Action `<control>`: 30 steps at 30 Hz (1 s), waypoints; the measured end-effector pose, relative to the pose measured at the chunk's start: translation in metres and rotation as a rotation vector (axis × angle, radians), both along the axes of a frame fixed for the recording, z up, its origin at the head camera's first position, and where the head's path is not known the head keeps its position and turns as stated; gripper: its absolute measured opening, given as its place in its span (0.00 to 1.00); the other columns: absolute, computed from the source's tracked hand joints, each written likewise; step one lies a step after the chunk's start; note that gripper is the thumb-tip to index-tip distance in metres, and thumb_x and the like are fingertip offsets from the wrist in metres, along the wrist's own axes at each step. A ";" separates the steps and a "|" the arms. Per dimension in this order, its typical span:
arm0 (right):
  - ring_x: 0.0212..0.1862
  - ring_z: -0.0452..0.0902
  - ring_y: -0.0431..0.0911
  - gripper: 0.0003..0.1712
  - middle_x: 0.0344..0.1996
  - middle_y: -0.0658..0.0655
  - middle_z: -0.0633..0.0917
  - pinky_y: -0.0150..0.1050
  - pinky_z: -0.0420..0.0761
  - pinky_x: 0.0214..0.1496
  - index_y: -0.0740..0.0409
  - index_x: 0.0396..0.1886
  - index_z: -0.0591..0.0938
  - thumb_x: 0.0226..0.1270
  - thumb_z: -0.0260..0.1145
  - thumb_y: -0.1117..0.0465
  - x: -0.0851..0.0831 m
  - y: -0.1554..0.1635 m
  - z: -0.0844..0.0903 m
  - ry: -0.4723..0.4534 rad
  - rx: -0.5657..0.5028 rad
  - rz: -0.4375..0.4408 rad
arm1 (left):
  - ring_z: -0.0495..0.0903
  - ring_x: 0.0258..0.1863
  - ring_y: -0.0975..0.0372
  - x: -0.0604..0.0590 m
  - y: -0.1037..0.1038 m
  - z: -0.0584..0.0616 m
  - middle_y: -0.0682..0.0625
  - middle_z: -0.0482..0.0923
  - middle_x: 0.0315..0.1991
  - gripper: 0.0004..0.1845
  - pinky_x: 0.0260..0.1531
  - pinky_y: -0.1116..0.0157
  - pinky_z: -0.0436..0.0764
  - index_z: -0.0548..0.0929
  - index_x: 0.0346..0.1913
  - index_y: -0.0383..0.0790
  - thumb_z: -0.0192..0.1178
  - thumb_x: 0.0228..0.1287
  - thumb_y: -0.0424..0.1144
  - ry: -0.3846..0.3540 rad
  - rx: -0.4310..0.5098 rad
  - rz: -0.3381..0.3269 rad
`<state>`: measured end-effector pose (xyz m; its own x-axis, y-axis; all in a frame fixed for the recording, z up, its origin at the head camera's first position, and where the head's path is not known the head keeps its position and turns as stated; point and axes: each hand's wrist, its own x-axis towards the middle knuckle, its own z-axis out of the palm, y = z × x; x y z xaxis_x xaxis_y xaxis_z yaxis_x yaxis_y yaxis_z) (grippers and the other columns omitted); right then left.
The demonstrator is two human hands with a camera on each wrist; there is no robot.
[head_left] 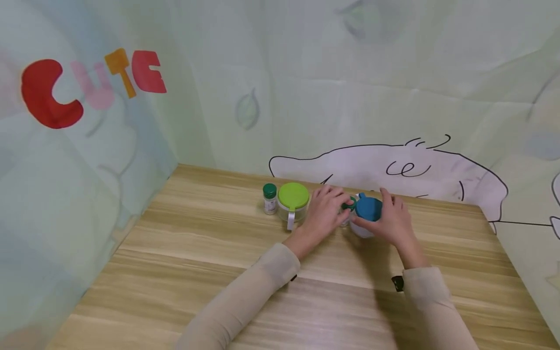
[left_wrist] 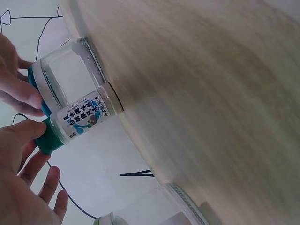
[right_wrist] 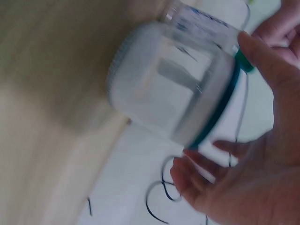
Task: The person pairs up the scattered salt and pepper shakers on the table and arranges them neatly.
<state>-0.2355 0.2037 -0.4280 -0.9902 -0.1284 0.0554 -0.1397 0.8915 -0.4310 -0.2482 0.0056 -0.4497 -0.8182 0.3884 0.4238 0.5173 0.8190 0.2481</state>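
At the back of the wooden table (head_left: 218, 272), my right hand (head_left: 385, 211) grips a clear round jar with a blue lid (head_left: 366, 209), thumb and fingers curled over the lid's rim. The right wrist view shows that jar (right_wrist: 168, 93) blurred, with my right hand (right_wrist: 253, 173) around the lid. My left hand (head_left: 337, 204) holds a small glass bottle by its green cap (head_left: 348, 204), right beside the jar. In the left wrist view the labelled bottle (left_wrist: 84, 116) stands against the jar (left_wrist: 65, 77), and my thumb (left_wrist: 23, 131) lies on its cap.
A second small green-capped bottle (head_left: 270, 198) and a clear jar with a lime lid and white handle (head_left: 293, 204) stand just left of my left hand. Printed cloth walls (head_left: 109, 146) close in the table at the back and on both sides.
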 end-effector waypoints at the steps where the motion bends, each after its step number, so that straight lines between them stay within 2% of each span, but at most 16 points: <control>1: 0.69 0.61 0.76 0.62 0.71 0.81 0.65 0.75 0.67 0.67 0.71 0.81 0.58 0.63 0.77 0.40 0.000 0.002 0.003 0.002 0.007 0.029 | 0.75 0.59 0.61 0.000 0.000 0.000 0.60 0.84 0.51 0.07 0.64 0.58 0.74 0.90 0.49 0.55 0.70 0.72 0.47 -0.003 -0.002 -0.001; 6: 0.66 0.69 0.74 0.45 0.70 0.77 0.70 0.74 0.73 0.64 0.71 0.74 0.70 0.66 0.77 0.51 0.002 0.011 0.015 0.020 0.038 0.181 | 0.75 0.59 0.61 -0.001 0.000 0.001 0.60 0.84 0.52 0.08 0.65 0.58 0.74 0.90 0.50 0.55 0.70 0.72 0.48 -0.019 -0.013 0.001; 10: 0.64 0.73 0.74 0.38 0.69 0.76 0.73 0.73 0.77 0.62 0.69 0.69 0.75 0.65 0.77 0.57 0.002 0.014 0.020 0.033 0.059 0.244 | 0.75 0.59 0.60 -0.001 -0.001 0.001 0.60 0.84 0.52 0.08 0.63 0.58 0.74 0.90 0.50 0.55 0.70 0.72 0.48 -0.022 -0.010 -0.002; 17: 0.63 0.75 0.74 0.33 0.68 0.77 0.74 0.72 0.78 0.61 0.69 0.66 0.78 0.65 0.76 0.59 0.003 0.014 0.019 0.016 0.063 0.244 | 0.75 0.58 0.61 -0.002 0.000 0.002 0.60 0.84 0.52 0.08 0.62 0.58 0.75 0.90 0.50 0.55 0.70 0.72 0.48 -0.007 -0.011 -0.006; 30: 0.61 0.76 0.71 0.32 0.63 0.75 0.78 0.70 0.80 0.60 0.69 0.65 0.80 0.67 0.76 0.56 0.006 0.009 0.019 0.012 0.084 0.210 | 0.75 0.59 0.60 0.000 0.000 0.002 0.60 0.84 0.53 0.09 0.63 0.58 0.75 0.90 0.51 0.55 0.69 0.73 0.48 -0.035 -0.006 -0.003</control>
